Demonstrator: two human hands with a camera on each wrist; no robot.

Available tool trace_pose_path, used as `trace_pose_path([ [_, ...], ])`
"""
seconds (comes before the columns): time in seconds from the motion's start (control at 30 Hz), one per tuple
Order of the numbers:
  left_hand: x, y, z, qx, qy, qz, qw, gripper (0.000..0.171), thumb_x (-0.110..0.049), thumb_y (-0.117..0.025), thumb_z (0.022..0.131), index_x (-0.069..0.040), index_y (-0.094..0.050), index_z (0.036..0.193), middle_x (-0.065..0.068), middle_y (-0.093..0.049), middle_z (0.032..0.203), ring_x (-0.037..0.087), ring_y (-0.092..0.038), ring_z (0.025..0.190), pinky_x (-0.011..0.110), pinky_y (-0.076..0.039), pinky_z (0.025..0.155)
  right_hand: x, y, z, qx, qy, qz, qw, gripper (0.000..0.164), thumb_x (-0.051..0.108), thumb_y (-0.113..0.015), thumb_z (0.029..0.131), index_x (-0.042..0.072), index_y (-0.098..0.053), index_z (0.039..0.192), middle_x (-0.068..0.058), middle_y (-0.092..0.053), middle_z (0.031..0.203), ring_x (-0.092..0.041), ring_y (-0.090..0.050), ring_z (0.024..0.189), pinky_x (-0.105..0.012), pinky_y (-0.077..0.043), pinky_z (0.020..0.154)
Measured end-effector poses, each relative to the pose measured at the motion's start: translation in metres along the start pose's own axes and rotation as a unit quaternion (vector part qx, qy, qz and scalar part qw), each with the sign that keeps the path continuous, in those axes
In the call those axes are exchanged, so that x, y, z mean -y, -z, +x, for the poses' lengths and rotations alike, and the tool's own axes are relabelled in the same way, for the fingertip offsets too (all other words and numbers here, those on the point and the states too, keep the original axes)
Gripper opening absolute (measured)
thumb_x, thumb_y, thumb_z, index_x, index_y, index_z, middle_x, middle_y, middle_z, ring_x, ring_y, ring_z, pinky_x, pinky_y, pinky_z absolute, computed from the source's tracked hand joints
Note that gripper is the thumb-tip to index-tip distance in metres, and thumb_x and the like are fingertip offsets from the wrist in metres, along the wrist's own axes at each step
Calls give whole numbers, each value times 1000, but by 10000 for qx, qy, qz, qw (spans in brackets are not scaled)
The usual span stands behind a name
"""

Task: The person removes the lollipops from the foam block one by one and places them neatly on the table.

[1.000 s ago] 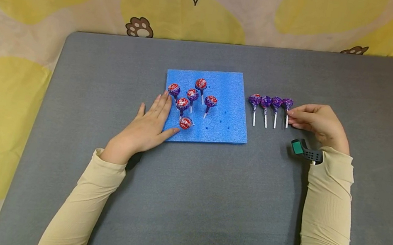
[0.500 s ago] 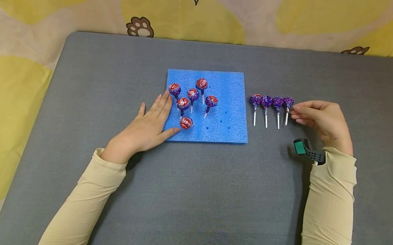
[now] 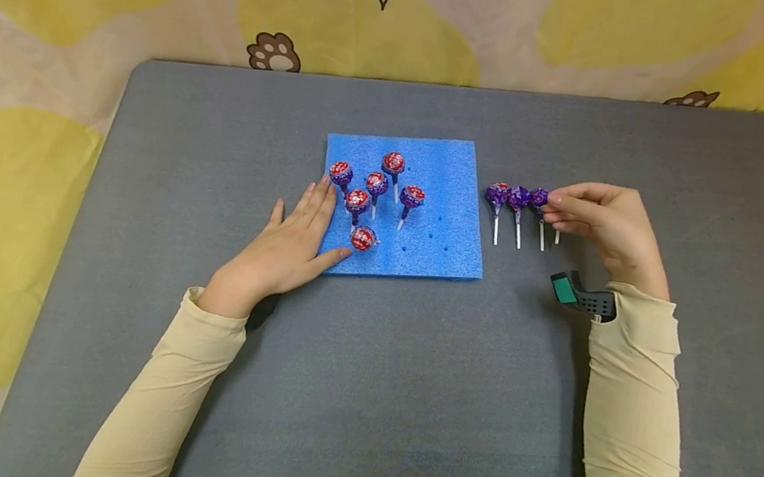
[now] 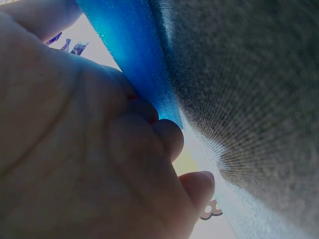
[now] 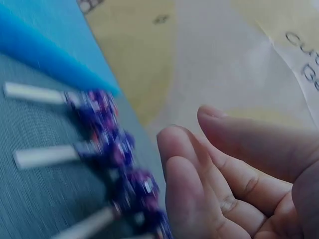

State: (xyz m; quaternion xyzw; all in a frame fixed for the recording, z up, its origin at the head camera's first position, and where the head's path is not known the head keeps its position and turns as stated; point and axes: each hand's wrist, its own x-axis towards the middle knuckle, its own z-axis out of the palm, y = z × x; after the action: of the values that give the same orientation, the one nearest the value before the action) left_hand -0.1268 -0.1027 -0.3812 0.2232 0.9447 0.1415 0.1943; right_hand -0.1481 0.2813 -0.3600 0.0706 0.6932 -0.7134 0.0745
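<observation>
My left hand (image 3: 269,259) rests with straight fingers along the left edge of a blue foam board (image 3: 449,199); in the left wrist view its fingertips meet the board's side (image 4: 137,55). Several wrapped lollipops (image 3: 358,202) stand stick-down in the board's left half. To the right of the board, more purple-wrapped lollipops (image 3: 519,197) lie in a row, sticks toward me. Above the row's right end hovers my right hand (image 3: 613,234), covering most of the last lollipop. The right wrist view shows its thumb and fingers (image 5: 187,191) apart, with nothing between them.
Small holes (image 3: 431,236) dot the right part of the board. A black strap with a green piece (image 3: 583,294) sits at my right wrist. The grey table (image 3: 403,404) ends at a patterned yellow and cream cloth (image 3: 383,19) behind.
My right hand has left the rightmost lollipop's stick, drawn back slightly, then moved up and left over that lollipop. The neighbouring lollipop's stick has swung a little right. My left hand stays put.
</observation>
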Motion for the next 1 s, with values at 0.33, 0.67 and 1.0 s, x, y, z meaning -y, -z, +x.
trace_pose_path([
  [0.33, 1, 0, 1, -11, -11, 6, 10000, 83, -49, -39, 98, -2, 8, 149, 10, 18, 155, 26, 13, 142, 59, 5, 108, 3, -37, -1, 317, 492, -736, 9956, 8, 1, -68, 85, -6, -70, 89, -7, -71, 78, -16, -69, 67, -28, -55, 62],
  [0.67, 1, 1, 0, 3, 17, -6, 10000, 84, -49, -39, 98, -2, 8, 149, 10, 18, 155, 26, 13, 142, 59, 5, 108, -3, -71, -2, 624, 616, -935, 9917, 27, 5, -70, 85, -16, -63, 100, -10, -71, 82, -19, -69, 72, -31, -55, 67],
  [1.0, 1, 0, -1, 47, 10, -19, 10000, 84, -50, -38, 98, -3, 9, 149, 9, 19, 155, 25, 14, 142, 59, 5, 108, -5, -91, -3, 866, 460, -1125, 9888, 28, 7, -70, 84, -13, -64, 102, -13, -71, 84, -20, -69, 75, -30, -55, 69],
])
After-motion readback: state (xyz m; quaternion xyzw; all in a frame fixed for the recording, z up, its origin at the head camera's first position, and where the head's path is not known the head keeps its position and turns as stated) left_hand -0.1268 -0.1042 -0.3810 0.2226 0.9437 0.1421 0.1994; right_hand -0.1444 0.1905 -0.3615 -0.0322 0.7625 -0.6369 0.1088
